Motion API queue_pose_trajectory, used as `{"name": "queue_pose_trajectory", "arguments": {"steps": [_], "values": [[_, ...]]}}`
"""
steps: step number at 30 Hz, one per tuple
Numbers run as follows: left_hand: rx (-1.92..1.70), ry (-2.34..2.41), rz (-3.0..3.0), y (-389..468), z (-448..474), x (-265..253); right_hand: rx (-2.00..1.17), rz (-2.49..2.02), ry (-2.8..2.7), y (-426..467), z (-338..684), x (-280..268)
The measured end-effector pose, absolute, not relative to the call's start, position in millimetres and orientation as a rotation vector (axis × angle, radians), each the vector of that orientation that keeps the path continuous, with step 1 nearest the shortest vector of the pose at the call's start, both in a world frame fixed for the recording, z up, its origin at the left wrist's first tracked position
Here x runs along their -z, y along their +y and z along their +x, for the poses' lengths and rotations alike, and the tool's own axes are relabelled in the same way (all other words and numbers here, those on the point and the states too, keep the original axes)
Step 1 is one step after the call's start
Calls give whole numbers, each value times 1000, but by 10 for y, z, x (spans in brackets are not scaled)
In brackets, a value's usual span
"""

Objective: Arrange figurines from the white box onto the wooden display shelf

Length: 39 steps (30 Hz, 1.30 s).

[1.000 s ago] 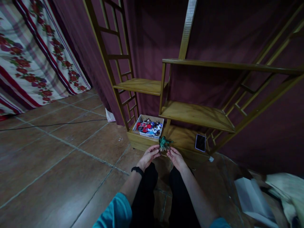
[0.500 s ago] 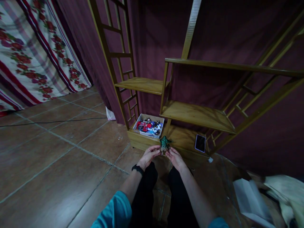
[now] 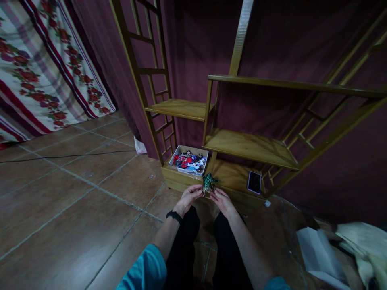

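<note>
Between my hands is a small dark green figurine (image 3: 208,182) with a brownish lower part; its exact kind is too small to make out. My left hand (image 3: 191,195) pinches its left side, and my right hand (image 3: 222,199) grips it from the right. Just beyond, a white open box (image 3: 189,173) full of small red, blue, white and black figures (image 3: 190,161) rests on the lowest board of a wooden shelf unit (image 3: 225,173).
A phone (image 3: 254,182) lies on the low board to the right. Wooden shelves (image 3: 250,147) rise above it before a dark red curtain (image 3: 196,48). A black cable (image 3: 69,155) crosses the tiled floor. At lower right are a white box (image 3: 320,253) and pale cloth (image 3: 363,245).
Almost nothing differs: the view has shifted very slightly, and both hands keep hold of the green figurine in the same place.
</note>
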<state>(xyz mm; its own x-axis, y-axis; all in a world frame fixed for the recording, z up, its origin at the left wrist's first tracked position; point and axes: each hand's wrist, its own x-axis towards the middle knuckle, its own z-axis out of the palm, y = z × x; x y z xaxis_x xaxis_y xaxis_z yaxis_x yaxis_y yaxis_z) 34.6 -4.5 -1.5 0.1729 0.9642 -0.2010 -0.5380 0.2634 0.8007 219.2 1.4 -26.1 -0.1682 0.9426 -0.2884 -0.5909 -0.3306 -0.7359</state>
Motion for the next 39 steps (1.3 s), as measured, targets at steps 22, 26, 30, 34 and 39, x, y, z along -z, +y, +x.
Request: {"name": "queue_pose_trajectory", "arguments": {"steps": [22, 26, 30, 34, 39], "values": [[-1157, 786, 581, -26, 355, 20, -1764, -863, -712, -47, 2135, 147], [-1104, 805, 656, -67, 416, -59, -1722, -872, -770, -78, 2080, 107], [-1108, 819, 693, -84, 497, -74, -1670, -906, -858, -87, 1995, 144], [-1126, 829, 722, -53, 560, -18, -1586, -966, -958, -55, 1872, 238], [-1169, 866, 666, -2, 586, 73, -1551, -915, -996, -35, 1743, 317]]}}
